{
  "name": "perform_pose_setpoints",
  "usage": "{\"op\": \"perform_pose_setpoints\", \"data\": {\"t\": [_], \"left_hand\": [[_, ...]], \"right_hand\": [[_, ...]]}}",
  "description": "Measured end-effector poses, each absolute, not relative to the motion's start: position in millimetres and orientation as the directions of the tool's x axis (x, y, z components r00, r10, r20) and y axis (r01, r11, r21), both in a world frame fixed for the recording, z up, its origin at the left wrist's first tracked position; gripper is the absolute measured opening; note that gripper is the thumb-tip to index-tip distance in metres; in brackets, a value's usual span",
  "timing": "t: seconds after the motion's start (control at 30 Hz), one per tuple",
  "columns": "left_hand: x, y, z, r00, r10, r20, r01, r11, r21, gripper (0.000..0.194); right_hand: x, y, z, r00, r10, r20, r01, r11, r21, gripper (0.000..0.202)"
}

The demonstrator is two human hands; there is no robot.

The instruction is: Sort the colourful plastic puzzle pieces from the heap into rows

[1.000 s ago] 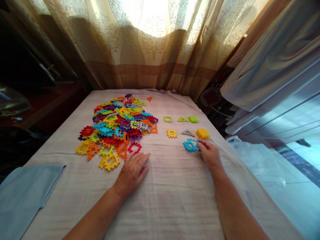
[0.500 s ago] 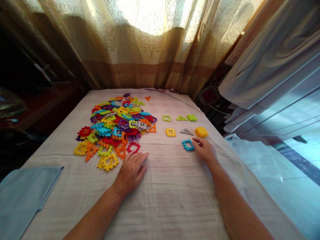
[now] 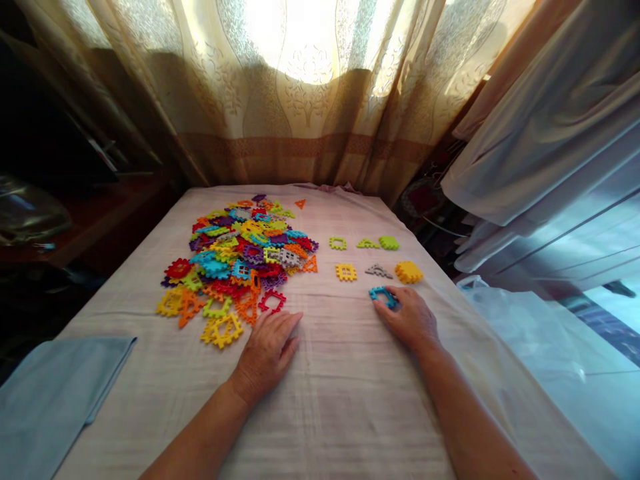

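My left hand (image 3: pixel 267 350) rests on the cloth with its fingers apart and nothing in it, just below a red frame piece (image 3: pixel 272 301) at the edge of a big pile of colourful toothed pieces (image 3: pixel 240 247). On the right, my right hand (image 3: pixel 411 318) has its thumb and fingers on a blue square frame piece (image 3: pixel 384 297). Above that piece are a yellow window piece (image 3: pixel 346 272), a grey triangular piece (image 3: pixel 379 271) and a yellow stack (image 3: pixel 409 272).
Farther back lie a green frame (image 3: pixel 338 244), a green triangular piece (image 3: pixel 367 244) and a green stack (image 3: pixel 389 243). A blue cloth (image 3: pixel 65 393) covers the table's left front. Curtains hang behind, and a plastic bag (image 3: pixel 520 327) is at the right.
My right hand has closed its thumb and fingers on the blue frame, whose right part is now covered. The view has shifted slightly, and my left hand stays beside the pile.
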State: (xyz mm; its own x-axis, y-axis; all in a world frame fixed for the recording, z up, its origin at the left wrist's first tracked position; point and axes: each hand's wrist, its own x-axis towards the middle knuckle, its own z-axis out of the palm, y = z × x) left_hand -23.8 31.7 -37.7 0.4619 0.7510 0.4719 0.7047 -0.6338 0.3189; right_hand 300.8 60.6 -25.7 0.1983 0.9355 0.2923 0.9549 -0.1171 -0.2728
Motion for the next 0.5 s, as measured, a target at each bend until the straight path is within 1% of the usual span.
{"op": "perform_pose_setpoints", "data": {"t": [0.17,0.27,0.33,0.4,0.5], "left_hand": [[-24,31,-34,0.458,0.748,0.481,0.707,-0.634,0.313,0.041],[-23,30,-32,0.456,0.75,0.48,0.706,-0.633,0.319,0.041],[-22,29,-31,0.452,0.744,0.492,0.7,-0.638,0.321,0.04],[-21,29,-29,0.438,0.738,0.513,0.699,-0.639,0.321,0.038],[-22,31,-25,0.394,0.733,0.554,0.716,-0.623,0.315,0.031]], "right_hand": [[303,61,-28,0.211,0.929,0.306,0.952,-0.125,-0.278,0.045],[293,62,-19,0.21,0.889,0.407,0.956,-0.099,-0.276,0.047],[277,64,-9,0.161,0.859,0.487,0.956,-0.013,-0.294,0.042],[252,67,1,0.083,0.844,0.53,0.935,0.118,-0.333,0.036],[208,73,6,-0.028,0.861,0.508,0.875,0.267,-0.403,0.032]]}}
